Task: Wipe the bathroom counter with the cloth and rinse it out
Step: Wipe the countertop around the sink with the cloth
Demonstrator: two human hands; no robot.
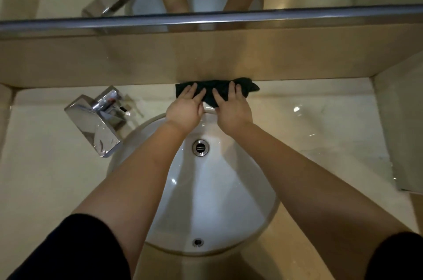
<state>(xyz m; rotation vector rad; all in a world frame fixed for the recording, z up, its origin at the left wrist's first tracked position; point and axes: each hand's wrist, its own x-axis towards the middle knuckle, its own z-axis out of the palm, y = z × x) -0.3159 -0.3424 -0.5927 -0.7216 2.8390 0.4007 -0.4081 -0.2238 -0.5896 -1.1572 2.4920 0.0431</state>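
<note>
- The left hand (185,107) and right hand (231,105) lie side by side with fingers nearly straight, pressing flat on the dark cloth (210,89) without clutching it.
- The cloth is bunched along the worktop's (320,119) back edge, against the wall ledge (137,60) and just behind the basin's (217,192) far rim.
- A chrome tap (96,124) stands at the basin's back-left.

Cloth (209,86) partly hidden under left hand (185,108), right hand (231,108)
</note>
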